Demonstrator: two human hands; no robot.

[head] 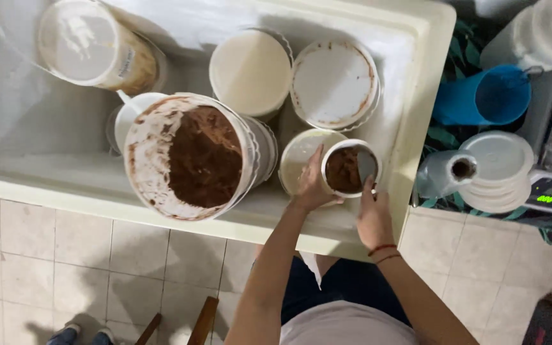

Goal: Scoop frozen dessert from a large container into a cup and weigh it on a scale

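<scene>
left hand (310, 185) gripped small round white cup of brown ice cream (349, 169) over white chest freezer (416, 128) | right hand (373, 214) closed on metal scoop (367, 165) inside cup | risk: cup could tip, one-handed hold

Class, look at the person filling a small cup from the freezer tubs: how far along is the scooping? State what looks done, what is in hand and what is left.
Done: the big tub stands open, part emptied, and the cup already holds brown ice cream. In hand: the left hand grips the cup while the right hand works a flat scoop inside it. Left: the cup has no lid on, and the big tub stays uncovered.
</scene>
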